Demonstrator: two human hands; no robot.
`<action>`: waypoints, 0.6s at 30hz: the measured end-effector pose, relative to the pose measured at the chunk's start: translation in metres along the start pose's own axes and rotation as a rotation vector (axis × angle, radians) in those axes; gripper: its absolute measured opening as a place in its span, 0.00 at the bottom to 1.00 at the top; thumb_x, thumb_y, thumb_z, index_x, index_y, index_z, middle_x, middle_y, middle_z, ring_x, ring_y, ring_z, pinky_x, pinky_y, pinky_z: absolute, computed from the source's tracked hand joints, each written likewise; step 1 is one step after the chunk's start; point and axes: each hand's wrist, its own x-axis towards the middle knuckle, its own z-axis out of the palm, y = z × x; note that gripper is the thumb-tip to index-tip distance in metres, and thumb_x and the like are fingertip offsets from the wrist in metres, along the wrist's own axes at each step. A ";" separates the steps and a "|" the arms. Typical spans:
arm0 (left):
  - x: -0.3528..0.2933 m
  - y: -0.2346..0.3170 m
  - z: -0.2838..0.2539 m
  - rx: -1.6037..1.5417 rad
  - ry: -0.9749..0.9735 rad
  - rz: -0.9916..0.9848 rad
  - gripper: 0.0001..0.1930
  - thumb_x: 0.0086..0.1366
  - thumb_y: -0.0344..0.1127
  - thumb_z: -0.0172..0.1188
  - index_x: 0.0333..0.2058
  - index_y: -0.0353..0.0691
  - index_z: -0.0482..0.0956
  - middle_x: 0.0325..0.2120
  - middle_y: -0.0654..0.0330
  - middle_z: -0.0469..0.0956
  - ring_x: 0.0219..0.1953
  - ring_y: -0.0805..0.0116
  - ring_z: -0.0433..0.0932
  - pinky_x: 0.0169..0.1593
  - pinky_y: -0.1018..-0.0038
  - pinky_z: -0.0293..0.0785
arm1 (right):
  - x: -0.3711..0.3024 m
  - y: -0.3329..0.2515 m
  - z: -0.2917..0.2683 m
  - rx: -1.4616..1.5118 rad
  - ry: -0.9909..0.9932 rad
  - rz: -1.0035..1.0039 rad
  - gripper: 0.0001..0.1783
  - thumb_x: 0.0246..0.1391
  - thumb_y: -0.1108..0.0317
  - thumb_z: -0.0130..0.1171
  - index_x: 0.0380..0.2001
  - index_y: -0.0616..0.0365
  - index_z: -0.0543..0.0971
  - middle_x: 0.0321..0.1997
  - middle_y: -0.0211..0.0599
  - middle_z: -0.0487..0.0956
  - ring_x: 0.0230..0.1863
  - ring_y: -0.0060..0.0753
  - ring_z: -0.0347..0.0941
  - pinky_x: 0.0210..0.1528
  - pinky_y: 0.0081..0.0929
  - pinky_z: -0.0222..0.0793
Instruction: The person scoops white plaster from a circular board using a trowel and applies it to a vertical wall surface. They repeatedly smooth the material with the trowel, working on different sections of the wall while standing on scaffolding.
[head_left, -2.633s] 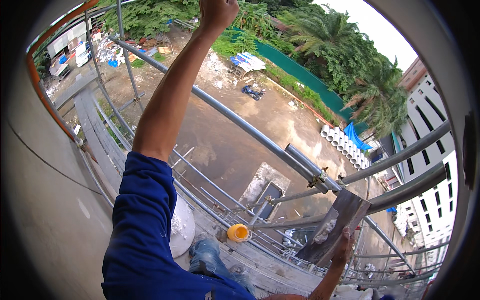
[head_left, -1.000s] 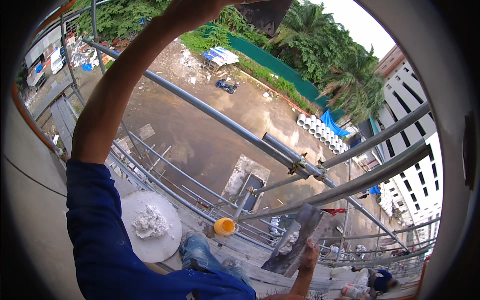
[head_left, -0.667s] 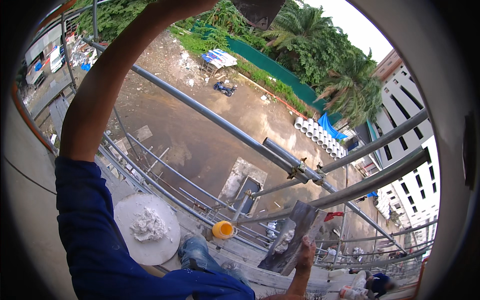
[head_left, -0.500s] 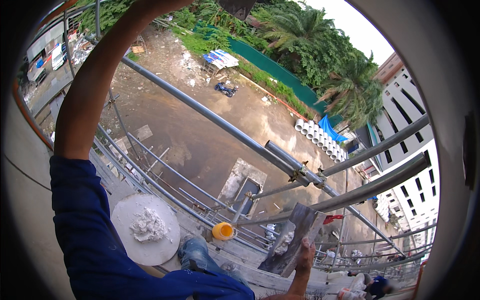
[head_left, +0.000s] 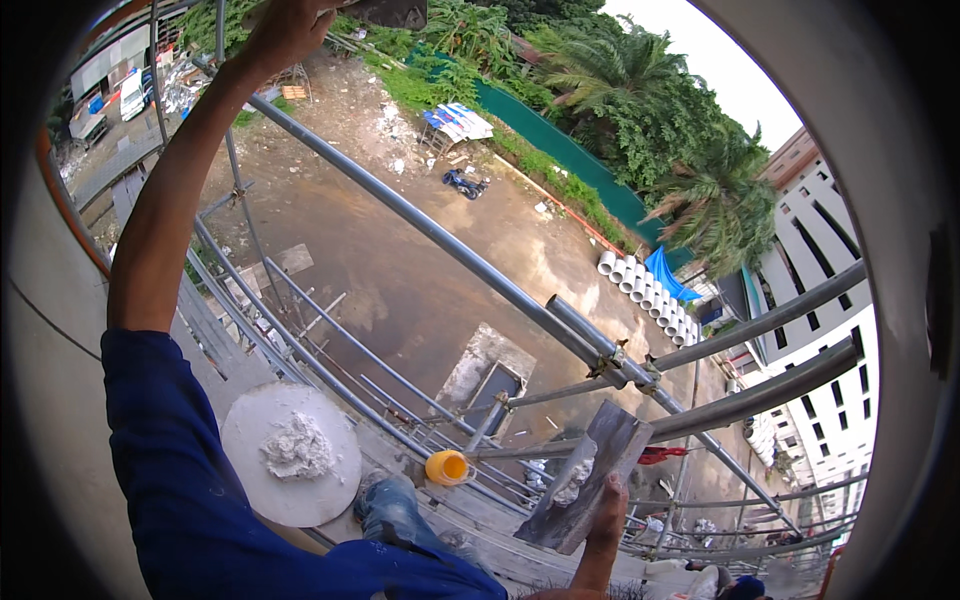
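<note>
**Dark board (head_left: 601, 452) low at right, flat tool (head_left: 395, 11) high at left**

The dark board carries a lump of white paste (head_left: 572, 484); its long axis slants from upper right to lower left. The right hand (head_left: 606, 508) is by far the nearer, gripping the board's right side with its thumb over the top. The left hand (head_left: 290, 36) is well apart, up and left, its fingers closed around the flat tool, which the view cuts off. Left of the board show a yellow container (head_left: 446, 467) and a round white disc (head_left: 248, 470) bearing a white mound (head_left: 298, 447).
</note>
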 end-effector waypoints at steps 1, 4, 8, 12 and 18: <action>-0.020 0.049 0.007 -0.184 0.064 0.003 0.34 0.56 0.17 0.57 0.61 0.54 0.73 0.62 0.53 0.66 0.57 0.53 0.72 0.58 0.61 0.69 | -0.003 0.001 0.008 0.090 -0.005 0.016 0.27 0.62 0.55 0.53 0.56 0.64 0.70 0.48 0.40 0.77 0.47 0.36 0.74 0.52 0.33 0.70; -0.093 0.200 0.015 -1.057 -0.051 -0.214 0.34 0.56 0.16 0.57 0.59 0.58 0.76 0.63 0.56 0.68 0.57 0.58 0.73 0.58 0.68 0.75 | 0.026 0.009 0.037 0.540 -0.076 0.212 0.25 0.63 0.56 0.52 0.57 0.62 0.70 0.49 0.41 0.78 0.47 0.39 0.77 0.52 0.37 0.73; -0.158 0.370 -0.039 -1.532 -0.308 -0.157 0.35 0.54 0.17 0.64 0.57 0.64 0.77 0.66 0.56 0.62 0.66 0.51 0.64 0.66 0.57 0.68 | 0.041 0.016 0.059 0.573 -0.257 0.389 0.22 0.65 0.59 0.50 0.57 0.60 0.71 0.49 0.40 0.79 0.48 0.36 0.78 0.53 0.36 0.74; -0.191 0.426 -0.059 -1.309 -0.436 0.093 0.31 0.59 0.26 0.62 0.57 0.71 0.76 0.66 0.58 0.64 0.60 0.52 0.71 0.58 0.59 0.73 | 0.020 0.018 0.072 0.609 -0.310 0.435 0.23 0.64 0.60 0.51 0.57 0.62 0.71 0.50 0.40 0.79 0.48 0.34 0.78 0.53 0.33 0.74; -0.260 0.407 -0.066 -0.927 -0.684 -0.162 0.20 0.65 0.26 0.56 0.55 0.51 0.76 0.53 0.51 0.75 0.42 0.58 0.78 0.41 0.62 0.78 | 0.008 0.006 0.058 0.631 -0.189 0.186 0.24 0.67 0.55 0.49 0.56 0.64 0.71 0.49 0.38 0.77 0.47 0.30 0.75 0.52 0.28 0.72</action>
